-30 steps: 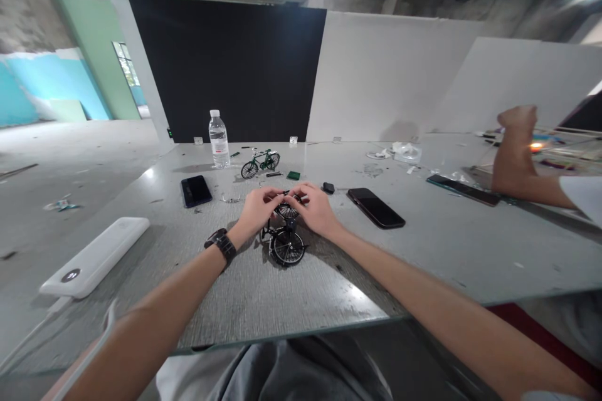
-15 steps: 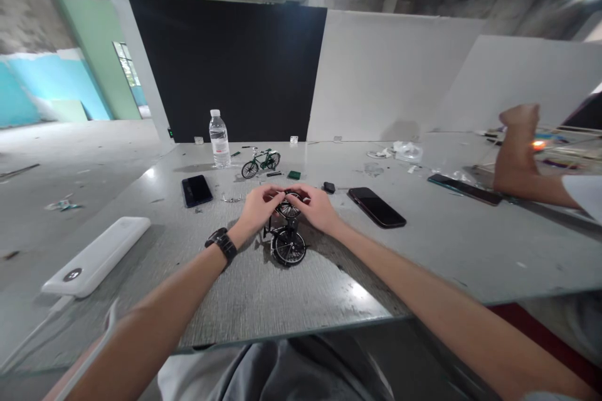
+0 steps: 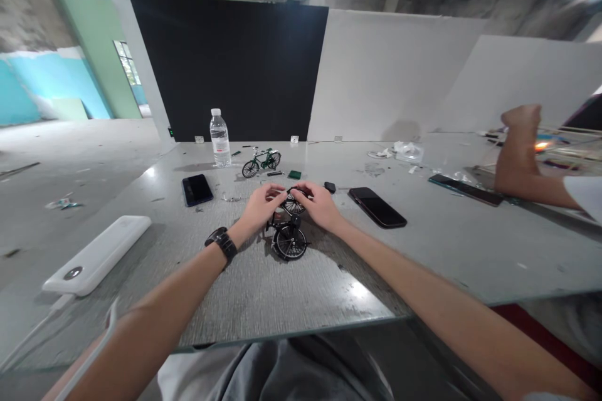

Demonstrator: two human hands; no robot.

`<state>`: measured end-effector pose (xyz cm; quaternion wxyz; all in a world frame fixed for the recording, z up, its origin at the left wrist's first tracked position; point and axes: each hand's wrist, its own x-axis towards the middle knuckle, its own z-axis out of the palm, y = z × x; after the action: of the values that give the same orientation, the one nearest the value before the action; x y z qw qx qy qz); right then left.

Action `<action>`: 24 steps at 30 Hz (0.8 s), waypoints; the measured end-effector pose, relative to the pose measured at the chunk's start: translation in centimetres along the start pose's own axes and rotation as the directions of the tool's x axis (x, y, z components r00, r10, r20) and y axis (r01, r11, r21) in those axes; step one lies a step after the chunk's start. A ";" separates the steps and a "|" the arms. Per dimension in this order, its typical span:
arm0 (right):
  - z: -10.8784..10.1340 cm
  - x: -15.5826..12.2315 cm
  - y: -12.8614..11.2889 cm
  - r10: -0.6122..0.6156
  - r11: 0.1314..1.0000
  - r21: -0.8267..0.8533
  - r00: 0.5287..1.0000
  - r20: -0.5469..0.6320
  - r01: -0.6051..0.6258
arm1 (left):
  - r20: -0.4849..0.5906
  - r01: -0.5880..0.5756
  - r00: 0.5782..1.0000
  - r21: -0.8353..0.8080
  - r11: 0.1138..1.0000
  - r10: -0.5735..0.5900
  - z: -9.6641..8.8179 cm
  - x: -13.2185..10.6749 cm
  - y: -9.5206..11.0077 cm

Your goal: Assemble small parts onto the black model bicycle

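A small black model bicycle is on the grey table in front of me, its near wheel toward my body. My left hand is closed at the left of the far wheel, thumb and fingers pinching by its rim. From the other side my right hand grips the same wheel, thumb against it. Parts of the far wheel and frame are hidden behind my fingers. Beyond my hands stands a green model bicycle, with a small green piece and a thin dark part close by.
A water bottle stands at the back left, near a phone. At left lies a white power bank with a cable. Right of my hands are a small black object and another phone. Another person's arm rests far right.
The black model bicycle has turned slightly, with its near wheel shifting a little away from me. Both hands keep their hold on the far wheel.
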<state>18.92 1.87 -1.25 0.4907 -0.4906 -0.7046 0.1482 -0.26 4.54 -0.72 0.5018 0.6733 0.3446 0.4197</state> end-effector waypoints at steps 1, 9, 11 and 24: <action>-0.1 0.1 0.0 0.012 1.000 0.011 1.000 -0.018 -0.012 | 0.014 0.018 1.000 -0.006 1.000 -0.018 0.0 0.0 0.0; -0.6 0.6 0.5 0.056 0.997 0.057 0.986 -0.158 -0.047 | 0.060 0.073 0.995 0.081 0.994 -0.078 0.1 -0.1 0.1; -0.6 0.6 0.7 0.059 0.997 0.068 0.984 -0.171 -0.048 | 0.060 0.105 0.992 0.039 0.994 -0.108 0.1 -0.2 0.0; -0.6 0.7 0.9 0.080 0.995 0.078 0.967 -0.243 -0.063 | 0.162 0.003 0.987 0.011 1.000 -0.005 0.2 -0.3 0.1</action>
<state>19.88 2.73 -1.21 0.5852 -0.5131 -0.6147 0.1283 -0.18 4.18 -0.67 0.5255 0.7070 0.3063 0.3607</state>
